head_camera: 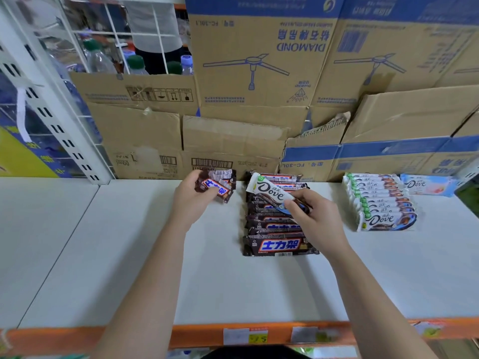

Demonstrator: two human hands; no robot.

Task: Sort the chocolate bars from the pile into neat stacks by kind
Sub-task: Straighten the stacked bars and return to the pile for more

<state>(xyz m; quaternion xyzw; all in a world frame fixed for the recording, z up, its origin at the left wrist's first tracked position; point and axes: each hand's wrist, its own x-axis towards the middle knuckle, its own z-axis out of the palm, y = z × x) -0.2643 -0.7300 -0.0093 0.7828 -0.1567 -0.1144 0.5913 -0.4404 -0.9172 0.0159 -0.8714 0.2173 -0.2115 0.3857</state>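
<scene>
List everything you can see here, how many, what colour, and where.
brown bar row: several, dark brown, mid-shelf
loose brown bars: a few, dark brown, in left hand
white Dove bar: one, white, above brown bar row
white Dove row: several, white, right side
pale blue Dove bar: one, far right, back
cardboard boxes: several, tan and blue, behind
bottles: several, clear, upper left
shelf: one, white, orange front edge
left hand: one, grips loose brown bars
right hand: one, pinches white Dove bar
</scene>
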